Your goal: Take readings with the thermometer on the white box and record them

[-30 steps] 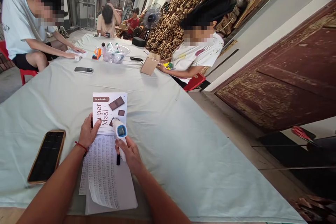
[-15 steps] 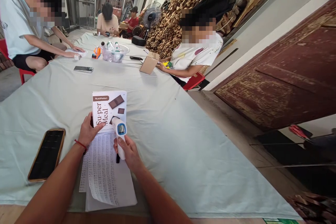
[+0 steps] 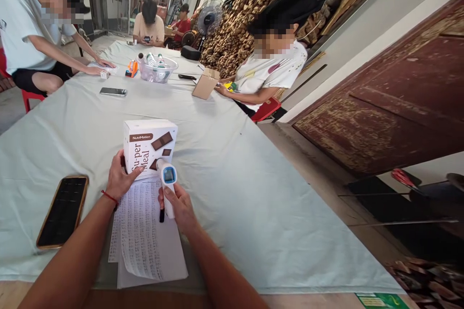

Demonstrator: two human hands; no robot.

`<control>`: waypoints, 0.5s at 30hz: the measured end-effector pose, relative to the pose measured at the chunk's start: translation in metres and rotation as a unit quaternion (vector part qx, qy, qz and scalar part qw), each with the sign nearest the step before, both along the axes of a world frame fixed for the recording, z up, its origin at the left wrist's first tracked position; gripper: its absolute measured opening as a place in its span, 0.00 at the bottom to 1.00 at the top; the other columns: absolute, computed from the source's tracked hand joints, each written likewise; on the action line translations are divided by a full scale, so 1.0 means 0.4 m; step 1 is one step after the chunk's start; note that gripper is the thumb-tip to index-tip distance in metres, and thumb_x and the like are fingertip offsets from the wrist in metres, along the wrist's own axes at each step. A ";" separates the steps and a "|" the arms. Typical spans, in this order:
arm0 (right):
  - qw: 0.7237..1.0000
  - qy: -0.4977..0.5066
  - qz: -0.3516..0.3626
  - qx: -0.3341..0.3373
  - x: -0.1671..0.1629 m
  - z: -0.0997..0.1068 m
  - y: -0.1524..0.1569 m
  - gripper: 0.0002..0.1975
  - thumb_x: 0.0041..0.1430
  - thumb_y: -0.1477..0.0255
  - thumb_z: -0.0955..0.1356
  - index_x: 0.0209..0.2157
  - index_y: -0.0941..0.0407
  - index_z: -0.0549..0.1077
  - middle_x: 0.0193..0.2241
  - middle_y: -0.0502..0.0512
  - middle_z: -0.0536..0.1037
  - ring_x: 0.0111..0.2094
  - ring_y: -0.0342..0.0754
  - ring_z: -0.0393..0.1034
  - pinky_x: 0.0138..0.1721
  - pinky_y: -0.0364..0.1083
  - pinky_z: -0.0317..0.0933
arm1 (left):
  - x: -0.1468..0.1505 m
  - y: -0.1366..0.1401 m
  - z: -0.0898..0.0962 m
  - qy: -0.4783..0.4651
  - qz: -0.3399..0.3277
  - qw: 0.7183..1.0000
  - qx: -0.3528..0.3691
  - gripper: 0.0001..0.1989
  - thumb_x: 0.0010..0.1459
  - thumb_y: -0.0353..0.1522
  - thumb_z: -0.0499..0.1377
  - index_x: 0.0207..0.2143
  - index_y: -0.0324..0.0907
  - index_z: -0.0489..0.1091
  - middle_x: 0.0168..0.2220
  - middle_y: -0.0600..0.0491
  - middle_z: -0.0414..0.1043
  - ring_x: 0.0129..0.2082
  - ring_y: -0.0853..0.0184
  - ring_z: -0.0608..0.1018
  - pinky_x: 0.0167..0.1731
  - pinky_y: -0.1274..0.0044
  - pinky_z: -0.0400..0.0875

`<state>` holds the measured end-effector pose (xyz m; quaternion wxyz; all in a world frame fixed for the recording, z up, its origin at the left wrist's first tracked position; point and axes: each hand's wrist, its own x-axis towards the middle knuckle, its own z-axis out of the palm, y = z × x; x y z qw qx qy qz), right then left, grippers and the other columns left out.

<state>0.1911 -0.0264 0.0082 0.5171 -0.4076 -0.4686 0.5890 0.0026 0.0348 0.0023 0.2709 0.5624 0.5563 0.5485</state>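
While our left hand point(image 3: 121, 178) grips the white cardboard meal box point(image 3: 148, 147), our right hand point(image 3: 178, 207) clasps the white-and-blue handheld thermometer point(image 3: 167, 184) over printed paper sheets point(image 3: 143, 236).

One head-worn camera looks forward and down, close over the table point(image 3: 253, 212)

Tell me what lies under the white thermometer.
Under the thermometer in the right hand lie printed sheets and a black pen, mostly hidden by the hand.

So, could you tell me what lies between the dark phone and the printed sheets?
In the head view, only the left hand's forearm crosses above bare tablecloth between phone and sheets.
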 end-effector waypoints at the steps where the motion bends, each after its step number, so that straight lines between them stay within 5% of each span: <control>1: 0.999 -0.016 -0.030 0.004 0.002 0.000 0.002 0.18 0.52 0.53 0.69 0.28 0.54 0.67 0.20 0.46 0.68 0.21 0.42 0.60 0.25 0.43 0.58 | -0.003 0.001 -0.004 0.001 0.014 1.000 0.005 0.38 0.45 0.44 0.69 0.57 0.43 0.62 0.52 0.45 0.69 0.51 0.56 0.73 0.51 0.62 0.69; 6: 0.981 -0.083 -0.176 0.001 0.035 -0.010 0.031 0.17 0.49 0.55 0.71 0.29 0.54 0.68 0.18 0.44 0.67 0.21 0.42 0.58 0.25 0.43 0.55 | -0.023 0.018 -0.024 0.015 0.117 0.992 0.045 0.41 0.45 0.37 0.69 0.60 0.43 0.56 0.55 0.44 0.61 0.55 0.54 0.68 0.57 0.60 0.65; 15: 0.973 -0.068 -0.220 -0.029 0.086 -0.010 0.066 0.17 0.51 0.57 0.69 0.22 0.54 0.65 0.17 0.44 0.66 0.20 0.41 0.56 0.23 0.43 0.51 | -0.032 0.014 -0.004 0.110 0.244 0.955 0.128 0.45 0.52 0.32 0.64 0.65 0.36 0.42 0.64 0.36 0.43 0.67 0.46 0.49 0.67 0.55 0.44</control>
